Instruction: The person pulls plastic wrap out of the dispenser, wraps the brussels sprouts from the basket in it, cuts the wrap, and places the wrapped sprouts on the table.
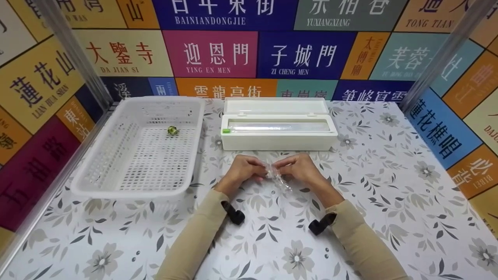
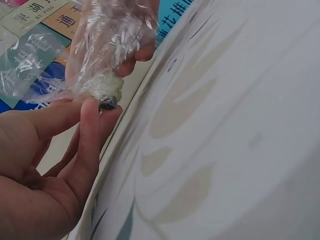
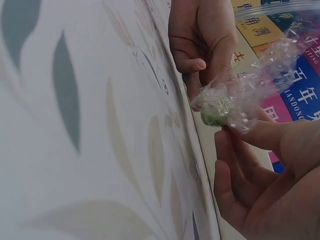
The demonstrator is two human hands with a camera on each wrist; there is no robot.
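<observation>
Above the table, both hands meet at a small green lump [image 3: 214, 116] wrapped in crinkled clear cling film [image 1: 280, 182]. The left hand [image 1: 246, 169] pinches the wrapped lump between thumb and fingers; the left wrist view shows a dark spot on the lump [image 2: 107, 104] at the fingertips. From the other side, the right hand [image 1: 301, 167] pinches the film close against the lump, with thumb and finger together in the right wrist view. Loose film [image 3: 275, 70] trails away from the lump. The film hides what exactly the lump is.
A white plastic basket [image 1: 132, 193] stands at the left, with one small green piece [image 1: 172, 130] inside. Behind the hands is a white cling film box [image 1: 280, 142], its lid [image 1: 276, 105] raised, a film roll [image 1: 278, 127] inside and a green slider [image 1: 226, 131] at its left end.
</observation>
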